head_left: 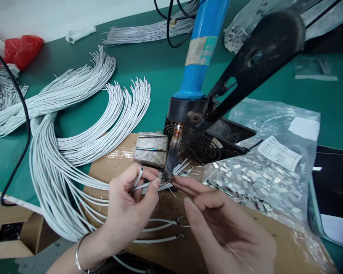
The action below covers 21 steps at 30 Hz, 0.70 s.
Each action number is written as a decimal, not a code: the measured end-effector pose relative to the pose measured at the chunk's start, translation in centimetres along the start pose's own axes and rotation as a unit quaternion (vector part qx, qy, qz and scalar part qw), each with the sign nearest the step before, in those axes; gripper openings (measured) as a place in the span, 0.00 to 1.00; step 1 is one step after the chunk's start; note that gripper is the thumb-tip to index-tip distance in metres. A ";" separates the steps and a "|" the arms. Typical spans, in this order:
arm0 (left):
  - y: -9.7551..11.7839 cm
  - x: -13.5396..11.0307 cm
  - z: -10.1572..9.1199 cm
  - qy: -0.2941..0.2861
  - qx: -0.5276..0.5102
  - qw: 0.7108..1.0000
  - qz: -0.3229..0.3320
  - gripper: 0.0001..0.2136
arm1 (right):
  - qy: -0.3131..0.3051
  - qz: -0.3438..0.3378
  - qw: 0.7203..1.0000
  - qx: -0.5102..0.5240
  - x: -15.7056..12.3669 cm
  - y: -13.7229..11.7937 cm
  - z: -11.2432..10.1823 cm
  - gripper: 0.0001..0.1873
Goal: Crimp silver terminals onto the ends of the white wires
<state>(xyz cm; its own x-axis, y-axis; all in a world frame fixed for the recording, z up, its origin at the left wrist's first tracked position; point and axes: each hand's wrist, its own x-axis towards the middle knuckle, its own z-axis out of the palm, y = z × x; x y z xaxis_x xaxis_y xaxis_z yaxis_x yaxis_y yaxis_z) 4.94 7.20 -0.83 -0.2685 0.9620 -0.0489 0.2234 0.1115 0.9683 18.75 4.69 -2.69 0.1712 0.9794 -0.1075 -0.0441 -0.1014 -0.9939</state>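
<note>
My left hand (131, 201) pinches a white wire (145, 186) between thumb and forefinger, its end close to the hot tip. My right hand (231, 220) has thumb and fingers closed around a thin strand of solder wire (227, 245), which runs up toward that tip. Above and between both hands, a blue-handled soldering iron (201, 42) points downward in a black stand arm (254, 57). The exact joint under the tip is too small to make out. Below my hands lie white wires with metal terminals (182, 236) on their ends.
Thick bundles of white wires (45, 182) spread over the left side. Behind the iron sit a fibrous block (151, 152) and a black fan (205, 146). A clear bag of small metal parts (237, 175) and a dark-screened device (335, 182) lie right; a cardboard box (40, 232) stands lower left.
</note>
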 end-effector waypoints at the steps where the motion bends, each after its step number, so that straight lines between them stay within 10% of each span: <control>1: 0.0 0.0 0.0 -0.001 -0.003 1.000 -0.001 0.06 | -0.001 0.003 1.000 0.001 0.0 0.0 0.0 0.12; 21: -0.2 0.0 0.1 -0.008 -0.002 1.000 0.008 0.05 | -0.041 -0.054 0.998 -0.006 1.0 1.1 -0.8 0.11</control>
<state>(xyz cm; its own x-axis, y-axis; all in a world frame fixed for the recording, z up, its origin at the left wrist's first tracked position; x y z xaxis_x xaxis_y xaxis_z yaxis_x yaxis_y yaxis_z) 5.02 7.25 -1.01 -0.2493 0.9677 -0.0371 0.2233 0.0947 0.9701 19.64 5.43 -3.93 0.0925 0.9957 0.0022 -0.0182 0.0039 -0.9998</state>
